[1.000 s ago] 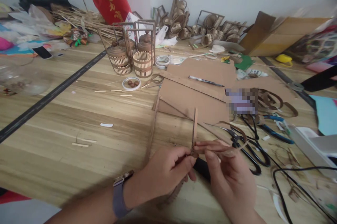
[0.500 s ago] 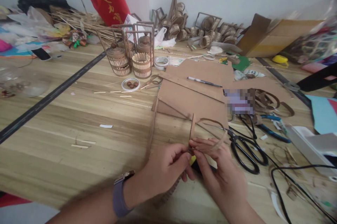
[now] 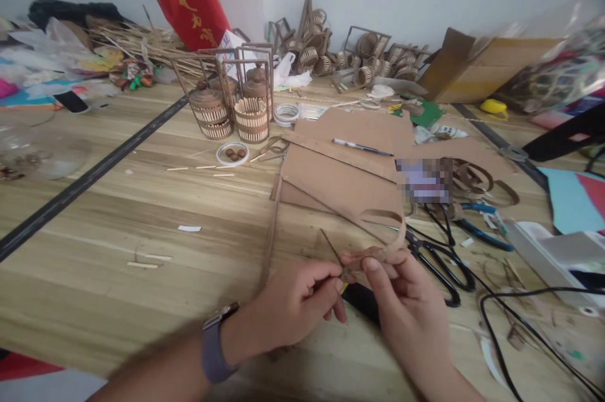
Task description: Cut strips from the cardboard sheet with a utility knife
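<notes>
A narrow brown strip (image 3: pixel 399 237) runs through both my hands, curling in a loop above the right one. My left hand (image 3: pixel 300 301), with a watch at the wrist, pinches the strip between thumb and fingers. Close beside it, my right hand (image 3: pixel 411 310) also has thumb and fingers closed on the strip. A thin end pokes up between the hands; the exact spot where they grip is hidden by fingers. Below them lies a black-handled tool (image 3: pixel 363 303) with a yellow part, partly covered. Black-handled scissors (image 3: pixel 416 242) rest just right of my right hand.
Ahead lies brown cardboard (image 3: pixel 343 172) with a pen (image 3: pixel 362 147) on it. Small lidded baskets (image 3: pixel 210 115) with tall handles stand beyond a tape roll (image 3: pixel 220 161) holding brown beads. Blue-handled pliers (image 3: pixel 486 237) and a black cable (image 3: pixel 491 326) are at right. An open carton (image 3: pixel 501 71) stands behind.
My right hand has turned, its thumb now lying on top of the strip. The upright strip end has tilted left and sits lower. The view has shifted slightly.
</notes>
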Demonstrator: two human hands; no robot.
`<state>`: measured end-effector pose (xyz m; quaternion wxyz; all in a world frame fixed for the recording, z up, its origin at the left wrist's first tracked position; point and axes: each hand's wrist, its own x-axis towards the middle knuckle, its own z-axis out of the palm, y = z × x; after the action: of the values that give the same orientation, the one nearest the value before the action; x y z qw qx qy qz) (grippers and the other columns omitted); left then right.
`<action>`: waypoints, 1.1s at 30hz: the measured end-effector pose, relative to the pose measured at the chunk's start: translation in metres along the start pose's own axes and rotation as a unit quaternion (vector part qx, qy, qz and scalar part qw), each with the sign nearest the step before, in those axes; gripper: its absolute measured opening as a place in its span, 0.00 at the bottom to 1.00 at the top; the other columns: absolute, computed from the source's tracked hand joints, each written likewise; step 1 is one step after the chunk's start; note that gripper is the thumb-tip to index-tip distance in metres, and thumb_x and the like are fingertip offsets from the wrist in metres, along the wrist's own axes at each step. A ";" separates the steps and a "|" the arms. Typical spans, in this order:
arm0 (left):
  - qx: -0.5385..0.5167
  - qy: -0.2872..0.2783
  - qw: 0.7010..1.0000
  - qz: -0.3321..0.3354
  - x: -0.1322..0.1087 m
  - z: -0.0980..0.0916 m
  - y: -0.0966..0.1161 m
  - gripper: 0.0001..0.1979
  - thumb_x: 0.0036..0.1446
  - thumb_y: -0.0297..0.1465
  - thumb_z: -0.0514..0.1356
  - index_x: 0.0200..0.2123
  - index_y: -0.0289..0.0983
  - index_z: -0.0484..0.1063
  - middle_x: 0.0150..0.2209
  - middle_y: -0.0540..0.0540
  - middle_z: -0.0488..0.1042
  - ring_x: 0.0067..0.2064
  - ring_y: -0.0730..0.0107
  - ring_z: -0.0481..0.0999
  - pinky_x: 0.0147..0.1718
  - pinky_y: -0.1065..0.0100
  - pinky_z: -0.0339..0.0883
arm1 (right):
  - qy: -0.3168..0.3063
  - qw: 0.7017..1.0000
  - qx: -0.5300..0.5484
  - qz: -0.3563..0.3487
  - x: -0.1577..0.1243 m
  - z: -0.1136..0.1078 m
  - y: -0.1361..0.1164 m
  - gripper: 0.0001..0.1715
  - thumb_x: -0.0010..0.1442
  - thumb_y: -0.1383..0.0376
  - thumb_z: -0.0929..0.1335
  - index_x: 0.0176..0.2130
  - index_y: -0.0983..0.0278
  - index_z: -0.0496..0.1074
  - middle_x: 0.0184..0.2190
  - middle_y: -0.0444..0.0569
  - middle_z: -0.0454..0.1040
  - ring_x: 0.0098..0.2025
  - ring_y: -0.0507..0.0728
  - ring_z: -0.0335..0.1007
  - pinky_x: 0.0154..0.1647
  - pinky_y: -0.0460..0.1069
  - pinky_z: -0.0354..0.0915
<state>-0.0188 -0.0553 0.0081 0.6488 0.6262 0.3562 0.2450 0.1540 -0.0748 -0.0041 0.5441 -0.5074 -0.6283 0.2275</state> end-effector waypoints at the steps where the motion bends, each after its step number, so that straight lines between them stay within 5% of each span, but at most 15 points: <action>1: -0.002 -0.002 1.000 -0.001 0.000 0.000 0.000 0.16 0.66 0.38 0.51 0.30 0.36 0.67 0.27 0.46 0.75 0.29 0.73 0.71 0.28 0.73 0.62 | 0.001 1.000 0.010 0.000 0.000 0.000 0.000 0.07 0.67 0.62 0.67 0.35 0.58 0.70 0.31 0.47 0.84 0.30 0.56 0.82 0.29 0.48 0.76; 10: -0.164 0.023 0.986 0.009 0.004 0.004 -0.013 0.27 0.59 0.53 0.61 0.41 0.32 0.73 0.30 0.46 0.75 0.31 0.72 0.73 0.32 0.71 0.67 | -0.030 0.970 -0.157 -0.181 -0.004 -0.006 0.004 0.08 0.64 0.68 0.68 0.43 0.56 0.74 0.38 0.46 0.83 0.43 0.58 0.81 0.46 0.55 0.74; 16: -0.183 0.031 0.983 -0.015 0.005 0.004 -0.013 0.30 0.57 0.54 0.62 0.44 0.31 0.74 0.29 0.46 0.75 0.29 0.73 0.73 0.30 0.71 0.67 | -0.032 0.964 -0.171 -0.199 -0.001 -0.004 -0.001 0.08 0.64 0.68 0.67 0.43 0.56 0.72 0.38 0.46 0.83 0.42 0.58 0.81 0.42 0.55 0.76; 24: -0.110 0.052 0.992 -0.013 0.002 0.004 -0.007 0.21 0.61 0.48 0.58 0.37 0.33 0.73 0.27 0.46 0.75 0.28 0.73 0.72 0.28 0.72 0.65 | -0.039 0.951 -0.203 -0.232 0.001 -0.003 -0.002 0.09 0.63 0.69 0.68 0.43 0.56 0.72 0.38 0.47 0.83 0.41 0.59 0.81 0.43 0.55 0.75; 33: -0.032 0.061 0.998 -0.006 -0.001 0.004 -0.004 0.15 0.64 0.39 0.54 0.34 0.33 0.72 0.26 0.47 0.74 0.25 0.74 0.67 0.24 0.73 0.59 | -0.024 0.963 -0.197 -0.183 -0.003 -0.004 -0.002 0.05 0.65 0.65 0.67 0.40 0.56 0.74 0.35 0.45 0.83 0.39 0.58 0.81 0.40 0.53 0.74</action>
<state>-0.0162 -0.0590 0.0043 0.6472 0.5866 0.3911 0.2900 0.1566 -0.0792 -0.0021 0.4506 -0.4750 -0.7558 0.0084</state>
